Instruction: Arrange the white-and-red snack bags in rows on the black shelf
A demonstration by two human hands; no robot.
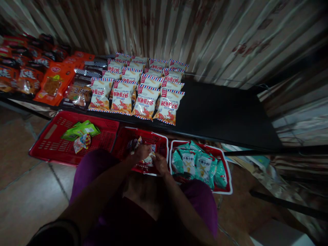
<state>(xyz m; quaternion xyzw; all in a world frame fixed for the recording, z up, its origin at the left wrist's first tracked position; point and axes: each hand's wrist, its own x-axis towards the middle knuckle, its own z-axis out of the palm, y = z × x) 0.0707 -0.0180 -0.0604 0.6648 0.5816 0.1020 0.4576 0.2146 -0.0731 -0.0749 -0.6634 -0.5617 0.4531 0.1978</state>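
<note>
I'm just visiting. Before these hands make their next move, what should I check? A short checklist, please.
1. Both hands at the middle basket: ok; left hand and right hand are there.
2. Firm grip on the packet: cannot tell; both hands are close about it, but it is dim.
3. White bags in rows on the shelf: ok.
4. Teal bags within the right basket: ok.
5. Only one kind in the left basket: not ok; green packets and a multicoloured packet share it.
6. Good light: not ok; the scene is dark.
</note>
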